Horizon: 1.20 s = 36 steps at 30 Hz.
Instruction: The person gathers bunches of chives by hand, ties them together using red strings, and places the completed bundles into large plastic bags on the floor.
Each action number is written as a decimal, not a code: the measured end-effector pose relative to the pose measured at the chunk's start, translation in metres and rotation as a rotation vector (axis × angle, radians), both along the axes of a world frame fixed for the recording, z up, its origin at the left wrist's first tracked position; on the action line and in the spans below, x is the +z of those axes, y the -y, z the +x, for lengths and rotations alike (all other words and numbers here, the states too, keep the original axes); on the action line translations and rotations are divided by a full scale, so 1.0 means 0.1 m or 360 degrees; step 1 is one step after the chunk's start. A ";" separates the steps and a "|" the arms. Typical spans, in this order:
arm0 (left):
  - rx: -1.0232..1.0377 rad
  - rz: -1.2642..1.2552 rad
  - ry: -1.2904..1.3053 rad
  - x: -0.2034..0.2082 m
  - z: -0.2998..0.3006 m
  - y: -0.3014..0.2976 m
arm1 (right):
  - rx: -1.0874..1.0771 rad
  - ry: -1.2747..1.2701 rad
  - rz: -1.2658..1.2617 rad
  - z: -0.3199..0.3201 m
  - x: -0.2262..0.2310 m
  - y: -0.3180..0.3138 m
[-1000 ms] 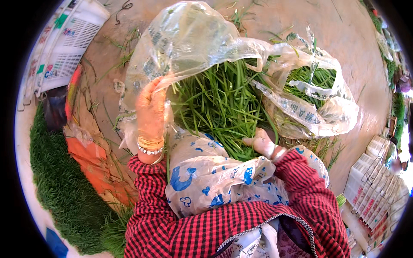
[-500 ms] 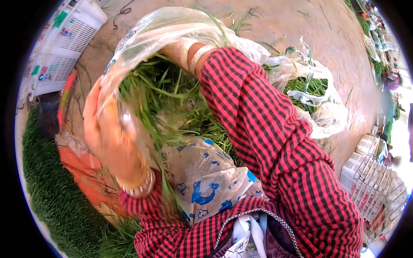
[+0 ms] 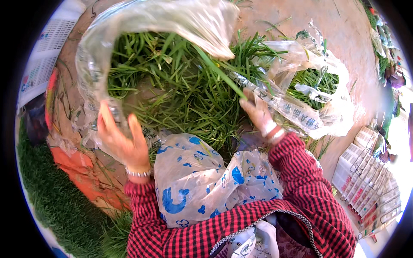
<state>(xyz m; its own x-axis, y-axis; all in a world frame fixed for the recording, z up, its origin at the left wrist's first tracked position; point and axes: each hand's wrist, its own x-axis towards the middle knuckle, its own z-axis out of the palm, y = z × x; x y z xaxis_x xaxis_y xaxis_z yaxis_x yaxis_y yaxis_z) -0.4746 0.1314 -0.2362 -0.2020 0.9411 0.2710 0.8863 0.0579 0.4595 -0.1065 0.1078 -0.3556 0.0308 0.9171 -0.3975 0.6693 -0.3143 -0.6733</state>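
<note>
A large clear plastic bag point(image 3: 95, 64) lies with its mouth wide, and long green leaves point(image 3: 172, 94), chive-like, fill it and spill toward me. My left hand point(image 3: 122, 142) grips the bag's left rim, thumb apart from the fingers and film between them. At the right side, my right hand point(image 3: 258, 115) is out of the bag, its fingers at the printed rim beside a single long leaf. Both wrists carry bands. A plastic sheet with blue prints point(image 3: 193, 172) covers my lap.
To the right stands a second plastic bag point(image 3: 340, 114) holding cut greens. White crates point(image 3: 47, 47) are at the far left, and more crates point(image 3: 365, 180) at the right. Dark green grass-like bundles point(image 3: 47, 193) and an orange sheet point(image 3: 71, 161) lie at the left. Loose leaves are scattered over the floor point(image 3: 292, 13).
My right hand has come out of the bag and moved right and nearer to its right rim. The bag's mouth has spread, showing more leaves. My left hand has lowered slightly.
</note>
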 end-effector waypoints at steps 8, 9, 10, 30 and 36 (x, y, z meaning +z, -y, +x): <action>0.0199 -0.1683 0.1567 -0.31 -0.11 1.13 | 0.0554 0.0737 -0.0385 -0.69 -0.29 -1.87; 0.0109 -0.1841 0.1376 -0.67 -0.19 1.30 | 0.0653 0.0839 -0.0290 -0.60 -0.41 -1.99; 0.0050 -0.1991 0.1176 -1.02 -0.29 1.52 | 0.0725 0.0813 -0.0153 -0.58 -0.54 -2.03; -0.0469 -0.2699 -0.0036 -1.09 0.13 0.09 | 0.0904 0.0112 -0.0873 -0.52 -0.53 -0.59; -0.0418 -0.2284 0.1118 -1.82 -0.27 0.62 | 0.0651 -0.0009 -0.0823 -0.56 -0.60 -0.29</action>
